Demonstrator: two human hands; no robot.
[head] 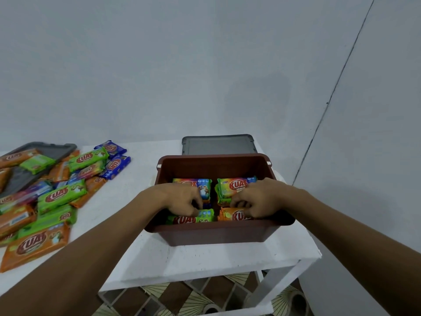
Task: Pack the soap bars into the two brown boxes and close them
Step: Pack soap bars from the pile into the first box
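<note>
On the white table (205, 258) the brown box (216, 233) stands open, its grey lid (217, 144) lying behind it and four stacks begun inside. A pile of soap bars (52, 195) waits at left, so much packing likely remains, and no second box shows. The left hand (182, 199) curls its fingers on the near green bar (193, 218), the right hand (257, 199) on the orange bar (232, 215).

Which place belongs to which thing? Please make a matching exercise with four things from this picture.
Things:
1. left hand
2. right hand
3. loose soap bars
4. brown box

Places:
a. heaped at the left on the white table
b. in front of a grey lid
c. holding the orange bar inside the box
d. holding the green bar inside the box

Pairs: 1-d, 2-c, 3-a, 4-b
</note>
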